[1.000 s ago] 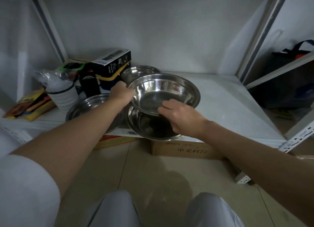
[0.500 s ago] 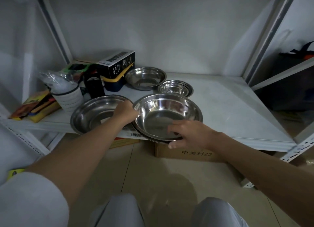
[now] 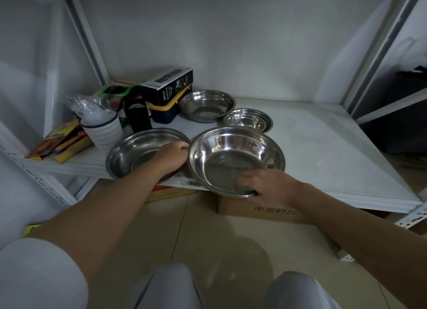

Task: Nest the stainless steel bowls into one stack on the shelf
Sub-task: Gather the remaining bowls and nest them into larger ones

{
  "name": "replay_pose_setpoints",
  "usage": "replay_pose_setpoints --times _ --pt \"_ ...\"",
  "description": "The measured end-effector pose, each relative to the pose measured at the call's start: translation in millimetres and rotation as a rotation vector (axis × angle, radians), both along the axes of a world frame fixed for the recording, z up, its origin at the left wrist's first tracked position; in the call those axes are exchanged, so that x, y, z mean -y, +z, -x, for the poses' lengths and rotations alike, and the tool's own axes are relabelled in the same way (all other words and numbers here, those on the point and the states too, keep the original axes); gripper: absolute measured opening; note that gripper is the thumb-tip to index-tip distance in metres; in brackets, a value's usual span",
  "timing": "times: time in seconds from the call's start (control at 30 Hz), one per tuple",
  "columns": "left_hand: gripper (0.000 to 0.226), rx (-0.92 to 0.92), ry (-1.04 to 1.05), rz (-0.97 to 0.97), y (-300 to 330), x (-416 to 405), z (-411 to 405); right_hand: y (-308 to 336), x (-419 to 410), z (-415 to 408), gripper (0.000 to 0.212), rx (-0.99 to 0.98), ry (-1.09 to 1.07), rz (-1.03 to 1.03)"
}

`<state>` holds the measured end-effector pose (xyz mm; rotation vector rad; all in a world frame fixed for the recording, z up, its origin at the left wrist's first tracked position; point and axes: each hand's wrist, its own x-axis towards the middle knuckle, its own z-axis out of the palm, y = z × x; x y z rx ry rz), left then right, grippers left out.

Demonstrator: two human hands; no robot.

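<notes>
Two large stainless steel bowls sit nested as one stack (image 3: 235,158) at the front edge of the white shelf (image 3: 323,151), overhanging it slightly. My right hand (image 3: 265,186) grips the stack's near rim, fingers inside the top bowl. My left hand (image 3: 172,156) curls on the stack's left rim, where it meets another large bowl (image 3: 136,156) on the left. A medium bowl (image 3: 206,105) stands at the back. A small nested set of bowls (image 3: 248,119) sits just behind the stack.
At the back left stand a black box (image 3: 168,86) on a blue-and-yellow container, a dark bottle (image 3: 138,114), a white bagged cup (image 3: 104,130) and flat packets (image 3: 60,142). A cardboard box (image 3: 265,209) sits on the floor below. The shelf's right half is bare; metal uprights flank it.
The bowl I held raised in both hands has come down into the large bowl below it. Both hands stay on its rim.
</notes>
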<state>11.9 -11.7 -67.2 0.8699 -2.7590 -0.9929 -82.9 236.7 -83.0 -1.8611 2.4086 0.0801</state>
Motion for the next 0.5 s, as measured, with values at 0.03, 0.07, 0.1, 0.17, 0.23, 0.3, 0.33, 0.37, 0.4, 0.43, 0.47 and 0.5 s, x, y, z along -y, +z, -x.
replay_pose_setpoints --times 0.03,0.07,0.1,0.17,0.23,0.3,0.33,0.37,0.4,0.43,0.47,0.5 --pt "0.040 0.011 0.001 -0.009 0.8 1.0 -2.3 -1.5 0.7 -1.6 0.028 -0.050 0.052 -0.005" --pt "0.041 0.020 -0.007 -0.005 0.9 1.2 -4.1 -3.3 0.4 -1.7 0.022 -0.116 0.105 0.001" --pt "0.041 0.032 -0.017 0.002 0.6 1.0 -5.7 -4.4 -1.7 -0.9 0.016 -0.170 0.140 0.025" --pt "0.043 0.056 -0.043 0.018 -2.3 -0.9 -6.0 -4.5 -11.6 1.5 0.006 -0.193 0.153 0.076" --pt "0.048 0.076 -0.046 0.032 -4.8 -4.2 -3.5 -4.8 -24.9 4.4 0.006 -0.163 0.135 0.084" --pt "0.058 0.105 -0.023 0.043 -6.0 -7.4 1.1 -5.3 -38.7 5.9 0.009 -0.151 0.111 0.075" --pt "0.059 0.119 -0.017 0.058 -6.3 -9.3 3.4 -5.3 -44.9 6.7 0.010 -0.147 0.093 0.063" --pt "0.058 0.131 -0.012 0.080 -6.8 -10.7 5.8 -5.3 -50.4 8.0 0.009 -0.143 0.070 0.048" --pt "0.056 0.141 -0.004 0.105 -6.8 -12.5 8.4 -5.8 -55.2 10.4 0.009 -0.147 0.046 0.037" --pt "0.054 0.151 0.005 0.128 -6.7 -14.2 10.8 -5.5 -59.5 12.4 0.011 -0.150 0.014 0.026" --pt "0.053 0.157 0.010 0.151 -6.5 -16.7 13.4 -4.6 -63.4 14.7 0.015 -0.146 -0.020 0.021" --pt "0.052 0.159 0.008 0.171 -6.2 -19.5 15.9 -2.8 -67.1 16.5 0.020 -0.136 -0.055 0.030"
